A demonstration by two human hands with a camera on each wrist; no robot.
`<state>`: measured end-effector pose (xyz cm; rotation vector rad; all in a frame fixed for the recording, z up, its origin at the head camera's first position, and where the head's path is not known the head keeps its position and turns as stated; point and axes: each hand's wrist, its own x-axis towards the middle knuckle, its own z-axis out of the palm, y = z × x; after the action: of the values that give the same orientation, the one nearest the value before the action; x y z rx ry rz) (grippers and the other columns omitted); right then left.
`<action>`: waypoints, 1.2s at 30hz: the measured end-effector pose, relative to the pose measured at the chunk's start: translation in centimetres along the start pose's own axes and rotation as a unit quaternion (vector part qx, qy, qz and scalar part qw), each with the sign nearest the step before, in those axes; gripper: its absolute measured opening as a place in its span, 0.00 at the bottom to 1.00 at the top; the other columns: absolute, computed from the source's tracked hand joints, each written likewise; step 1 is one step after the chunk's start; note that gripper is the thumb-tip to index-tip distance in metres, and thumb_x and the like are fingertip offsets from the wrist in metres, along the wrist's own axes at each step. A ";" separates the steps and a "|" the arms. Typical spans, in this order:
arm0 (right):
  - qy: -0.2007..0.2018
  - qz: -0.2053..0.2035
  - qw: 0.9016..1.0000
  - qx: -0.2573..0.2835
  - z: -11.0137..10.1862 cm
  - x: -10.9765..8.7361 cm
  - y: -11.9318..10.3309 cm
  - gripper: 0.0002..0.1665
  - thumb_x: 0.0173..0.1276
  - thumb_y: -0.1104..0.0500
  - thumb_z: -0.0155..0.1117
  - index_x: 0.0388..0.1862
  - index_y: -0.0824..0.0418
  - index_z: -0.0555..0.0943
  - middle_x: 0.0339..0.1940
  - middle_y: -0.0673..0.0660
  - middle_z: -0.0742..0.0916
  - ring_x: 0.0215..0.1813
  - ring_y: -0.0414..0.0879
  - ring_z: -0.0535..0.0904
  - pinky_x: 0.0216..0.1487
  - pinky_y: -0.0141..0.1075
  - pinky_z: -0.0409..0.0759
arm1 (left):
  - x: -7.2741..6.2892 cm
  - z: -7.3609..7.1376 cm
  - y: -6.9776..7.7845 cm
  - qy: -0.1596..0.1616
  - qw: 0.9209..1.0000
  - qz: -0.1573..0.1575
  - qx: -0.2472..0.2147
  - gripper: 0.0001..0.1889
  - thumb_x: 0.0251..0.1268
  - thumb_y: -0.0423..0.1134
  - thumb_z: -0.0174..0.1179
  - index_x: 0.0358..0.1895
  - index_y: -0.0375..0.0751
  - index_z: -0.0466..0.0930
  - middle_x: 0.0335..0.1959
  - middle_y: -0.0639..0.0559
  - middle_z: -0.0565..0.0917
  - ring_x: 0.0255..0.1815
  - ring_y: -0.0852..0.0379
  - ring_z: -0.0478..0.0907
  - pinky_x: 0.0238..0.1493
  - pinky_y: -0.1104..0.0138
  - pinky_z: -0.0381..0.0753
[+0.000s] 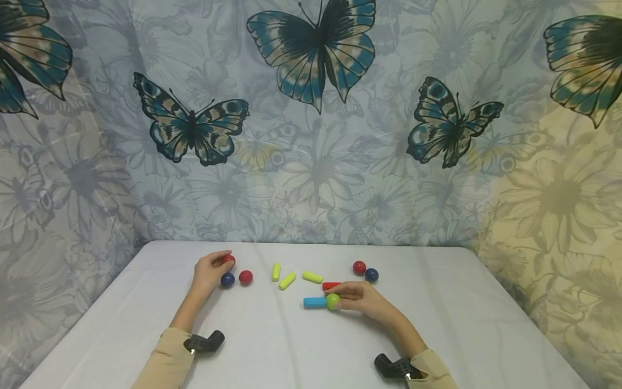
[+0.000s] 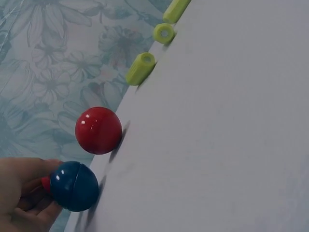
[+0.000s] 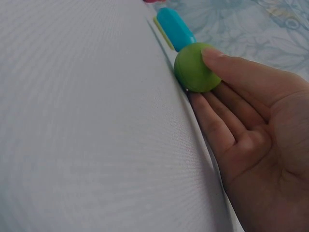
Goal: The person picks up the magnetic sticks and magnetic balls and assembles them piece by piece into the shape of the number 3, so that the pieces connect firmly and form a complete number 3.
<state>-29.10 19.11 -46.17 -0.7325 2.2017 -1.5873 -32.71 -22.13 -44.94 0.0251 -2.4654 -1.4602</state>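
At the table's back left, my left hand (image 1: pixel 209 272) holds a red ball (image 1: pixel 228 260) with its fingertips. Just below it is a dark blue ball (image 1: pixel 227 279), which hides most of the held ball in the left wrist view. Another red ball (image 2: pixel 98 130) lies close by. Right of the middle, my right hand (image 1: pixel 363 298) pinches a green ball (image 3: pixel 197 67), thumb on one side and fingers on the other. A light blue stick (image 1: pixel 315 303) lies end-on beside this ball. Behind the fingers lies a red stick (image 1: pixel 331 286), partly covered by the hand.
Several yellow-green sticks (image 1: pixel 287 281) lie between the hands. Behind the right hand a third red ball (image 1: pixel 359 267) sits beside a second dark blue ball (image 1: pixel 371 275). The white table (image 1: pixel 272 351) ends at a patterned curtain (image 1: pixel 320 178) with butterflies.
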 end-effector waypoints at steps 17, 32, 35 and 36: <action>-0.001 -0.011 1.000 0.008 -0.1 0.0 0.0 0.24 0.66 0.59 0.67 0.60 0.63 0.79 0.63 0.62 0.82 0.66 0.50 0.78 0.60 0.26 0.78 | -0.2 2.3 3.7 -0.091 0.994 0.028 -0.058 0.20 0.64 0.36 0.64 0.59 0.36 0.79 0.57 0.36 0.82 0.60 0.42 0.79 0.59 0.59 0.81; 0.002 -0.007 1.000 0.006 0.0 0.0 -0.1 0.23 0.66 0.60 0.67 0.59 0.63 0.79 0.63 0.63 0.82 0.67 0.56 0.76 0.60 0.27 0.78 | -1.9 5.5 5.5 -0.230 0.967 0.078 -0.078 0.18 0.62 0.36 0.66 0.55 0.37 0.82 0.57 0.38 0.82 0.62 0.41 0.78 0.58 0.60 0.82; 0.001 -0.007 1.000 0.004 0.0 0.0 -0.1 0.23 0.66 0.59 0.66 0.60 0.63 0.79 0.63 0.62 0.82 0.67 0.53 0.77 0.60 0.27 0.78 | -2.0 6.0 5.4 -0.255 0.961 0.072 -0.075 0.19 0.62 0.40 0.66 0.56 0.39 0.82 0.58 0.40 0.82 0.63 0.42 0.78 0.59 0.58 0.81; 0.001 -0.007 1.000 0.003 0.0 0.0 -0.1 0.23 0.66 0.59 0.66 0.60 0.62 0.79 0.63 0.62 0.82 0.67 0.52 0.77 0.60 0.27 0.78 | -2.1 6.2 5.4 -0.262 0.960 0.071 -0.073 0.19 0.62 0.40 0.66 0.56 0.40 0.82 0.58 0.41 0.82 0.62 0.43 0.78 0.59 0.58 0.81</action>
<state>-29.13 19.07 -46.10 -0.7459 2.1961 -1.6016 -31.57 -13.85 -43.58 -0.6336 -2.6619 -1.7552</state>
